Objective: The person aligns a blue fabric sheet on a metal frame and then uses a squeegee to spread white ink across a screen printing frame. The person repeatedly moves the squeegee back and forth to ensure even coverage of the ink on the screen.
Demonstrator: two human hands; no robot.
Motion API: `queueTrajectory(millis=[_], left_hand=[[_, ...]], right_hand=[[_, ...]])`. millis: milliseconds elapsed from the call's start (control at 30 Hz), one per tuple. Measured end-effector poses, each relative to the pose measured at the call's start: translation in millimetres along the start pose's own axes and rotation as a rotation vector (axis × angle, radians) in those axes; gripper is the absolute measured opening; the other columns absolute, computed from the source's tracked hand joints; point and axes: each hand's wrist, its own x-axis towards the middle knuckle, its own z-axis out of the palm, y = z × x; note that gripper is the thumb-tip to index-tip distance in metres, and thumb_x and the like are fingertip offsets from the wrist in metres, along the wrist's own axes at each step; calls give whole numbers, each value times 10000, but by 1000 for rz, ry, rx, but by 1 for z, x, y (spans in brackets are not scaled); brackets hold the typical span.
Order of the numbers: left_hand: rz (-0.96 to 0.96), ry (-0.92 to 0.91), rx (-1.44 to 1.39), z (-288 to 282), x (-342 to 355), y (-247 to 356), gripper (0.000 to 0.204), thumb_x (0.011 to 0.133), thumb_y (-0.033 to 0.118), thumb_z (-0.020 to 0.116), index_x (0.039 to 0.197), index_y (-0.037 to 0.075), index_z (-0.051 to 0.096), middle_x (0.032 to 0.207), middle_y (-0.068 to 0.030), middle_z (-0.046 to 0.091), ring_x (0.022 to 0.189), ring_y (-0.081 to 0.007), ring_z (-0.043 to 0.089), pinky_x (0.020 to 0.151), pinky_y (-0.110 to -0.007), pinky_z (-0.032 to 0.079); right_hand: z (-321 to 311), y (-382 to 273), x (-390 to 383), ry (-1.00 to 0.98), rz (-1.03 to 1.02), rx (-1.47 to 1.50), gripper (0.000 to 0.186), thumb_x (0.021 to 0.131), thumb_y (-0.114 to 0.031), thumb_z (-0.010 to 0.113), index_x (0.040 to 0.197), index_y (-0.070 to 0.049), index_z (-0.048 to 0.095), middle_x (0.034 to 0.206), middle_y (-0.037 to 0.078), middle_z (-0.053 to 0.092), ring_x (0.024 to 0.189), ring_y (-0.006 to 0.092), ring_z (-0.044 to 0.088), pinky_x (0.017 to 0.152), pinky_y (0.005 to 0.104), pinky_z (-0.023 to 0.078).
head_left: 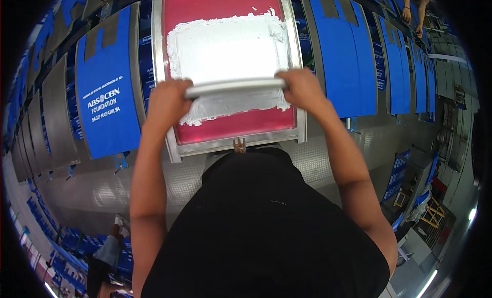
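Observation:
A screen-printing frame (pixel 158 47) with pale metal bars and pink-red mesh (pixel 220 2) lies in front of me. Thick white ink (pixel 223 49) covers the middle of the mesh, ragged at its borders, and thins to a greyish film on my side of a long pale squeegee (pixel 236 87). The squeegee runs crosswise over the mesh. My left hand (pixel 170 100) is closed round its left end, and my right hand (pixel 303 89) grips the right end. Both arms reach forward. A small metal hinge or clamp (pixel 239 145) sits at the frame's near bar.
Blue fabric pieces on grey boards stand in rows to the left (pixel 105 93) and right (pixel 343 62); the left one bears white print. Another person's hands (pixel 406 15) show at the upper right, and someone's leg (pixel 108 251) at the lower left. A yellow metal rack (pixel 434 216) stands lower right.

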Motion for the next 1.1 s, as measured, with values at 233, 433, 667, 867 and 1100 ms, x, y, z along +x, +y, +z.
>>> queueTrajectory(millis=[233,433,667,867,1100], left_hand=[[-15,148,195,53,77,-65,382,686,102,705,1049,34,605,1000,-159,623,954,-346,578,845,-429,475],[-97,32,79,38,-16,-19,377,619,60,731,979,52,621,955,-133,631,934,-322,583,801,-429,459],[-123,-12,-62,49,-75,19,397,597,62,728,983,59,637,934,-114,649,884,-313,607,813,-423,467],[-60,201,-37,88,-114,20,460,547,-38,720,986,71,635,935,-126,665,907,-335,628,802,-442,499],[-320,-37,73,46,64,-43,421,675,176,743,1089,120,690,962,-165,674,857,-340,664,749,-425,539]], right_hand=[[44,39,113,219,-91,-296,276,746,-24,570,1016,-80,591,982,103,639,1001,284,593,903,513,412],[17,-5,15,-88,-23,-95,351,690,13,581,1031,-69,596,921,111,633,935,313,591,951,502,390],[29,-35,-50,-129,49,-29,344,637,-2,623,978,-53,636,922,117,664,927,302,611,1027,499,362],[42,-38,-63,-61,50,-24,384,599,7,669,976,-64,663,905,109,675,923,300,622,1079,549,315],[32,27,96,-124,103,-235,425,658,-71,661,1071,-167,682,855,107,681,914,298,644,1076,528,304]])
